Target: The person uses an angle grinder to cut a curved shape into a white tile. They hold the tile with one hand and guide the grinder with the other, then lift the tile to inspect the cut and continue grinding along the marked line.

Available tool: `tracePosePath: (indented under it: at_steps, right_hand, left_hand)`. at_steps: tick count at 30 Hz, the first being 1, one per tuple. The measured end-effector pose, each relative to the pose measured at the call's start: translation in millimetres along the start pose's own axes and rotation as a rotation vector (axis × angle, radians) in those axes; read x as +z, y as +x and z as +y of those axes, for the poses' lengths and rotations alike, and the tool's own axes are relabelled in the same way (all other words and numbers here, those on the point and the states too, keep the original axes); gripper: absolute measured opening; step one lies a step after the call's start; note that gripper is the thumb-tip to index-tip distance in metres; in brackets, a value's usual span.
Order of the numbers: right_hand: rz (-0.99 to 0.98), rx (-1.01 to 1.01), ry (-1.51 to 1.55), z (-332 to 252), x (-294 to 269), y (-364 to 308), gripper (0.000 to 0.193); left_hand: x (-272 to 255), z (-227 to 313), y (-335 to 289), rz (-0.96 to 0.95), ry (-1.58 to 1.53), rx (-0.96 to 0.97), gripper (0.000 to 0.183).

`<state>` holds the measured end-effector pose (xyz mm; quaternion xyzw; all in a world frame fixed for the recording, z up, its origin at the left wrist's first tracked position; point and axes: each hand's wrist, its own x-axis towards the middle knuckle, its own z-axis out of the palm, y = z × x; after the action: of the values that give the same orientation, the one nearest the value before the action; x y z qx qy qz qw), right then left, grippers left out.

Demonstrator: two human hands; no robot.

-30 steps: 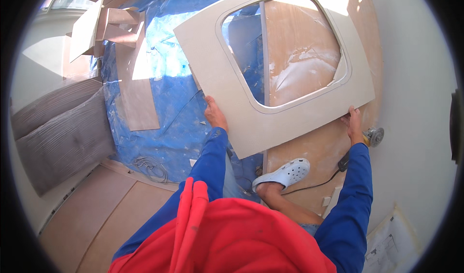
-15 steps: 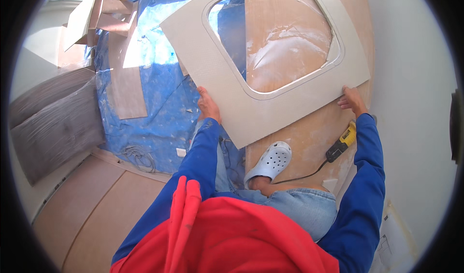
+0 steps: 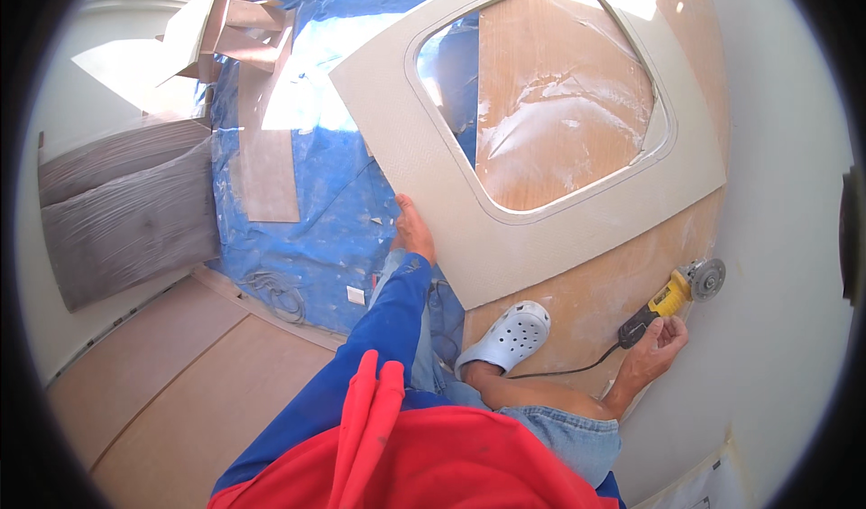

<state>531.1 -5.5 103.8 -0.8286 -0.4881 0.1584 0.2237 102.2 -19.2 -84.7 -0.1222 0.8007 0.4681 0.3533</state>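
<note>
A pale, stiff panel (image 3: 505, 255) with a rounded window-like opening lies tilted across the brown board in front of me. Its surface is lightly textured, and a thin line is drawn around the cutout. My left hand (image 3: 413, 228) grips the panel's near left edge; the fingers are partly hidden. Right of the panel, a yellow and black angle grinder (image 3: 666, 300) with a grey disc rests on the board, its black cord running toward my foot. My right hand (image 3: 651, 356) is just beside the grinder body, fingers loosely curled and apart, holding nothing.
Under the panel lie a brown board (image 3: 532, 284) and a blue plastic sheet (image 3: 329, 193). A narrow wood strip (image 3: 269, 157), a coiled cord (image 3: 275, 294) and wrapped grey panels (image 3: 131, 216) are on the left. A white wall (image 3: 776, 193) rises at right. My foot wears a pale clog (image 3: 519, 336).
My right hand has let go of the panel's right edge and moved down beside the angle grinder. My left hand stays on the panel. The view has shifted slightly.
</note>
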Motion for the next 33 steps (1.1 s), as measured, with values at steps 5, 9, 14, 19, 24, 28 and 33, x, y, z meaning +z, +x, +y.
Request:
tracePosePath:
  at_steps: [5,9,14,19,24,28,33]
  right_hand:
    - [0.181,0.052,-0.378,85.3,15.1,9.0,0.07]
    - [0.027,0.219,-0.221,115.7,45.5,17.0,0.085]
    - [-0.006,0.207,-0.262,118.2,68.3,17.3,0.09]
    - [-0.007,0.333,-0.242,116.0,75.4,20.3,0.091]
    - [0.015,0.319,-0.288,114.1,76.7,20.8,0.091]
    - [0.031,0.305,-0.291,112.4,76.0,21.0,0.092]
    - [0.04,0.327,-0.314,110.5,74.6,21.7,0.091]
  left_hand:
    - [-8.7,4.0,-11.7,-0.13,-0.091,0.047,0.091]
    - [-30.2,45.2,-13.7,-0.127,0.454,0.286,0.063]
    - [-9.4,156.7,21.9,-0.086,0.808,0.959,0.04]
    - [62.5,254.4,80.1,-0.485,1.322,1.283,0.036]
    - [97.1,285.3,109.6,-0.686,1.796,1.508,0.034]
    - [97.5,285.7,118.8,-0.827,1.722,1.67,0.034]
    - [89.0,281.6,118.6,-0.868,1.648,1.672,0.035]
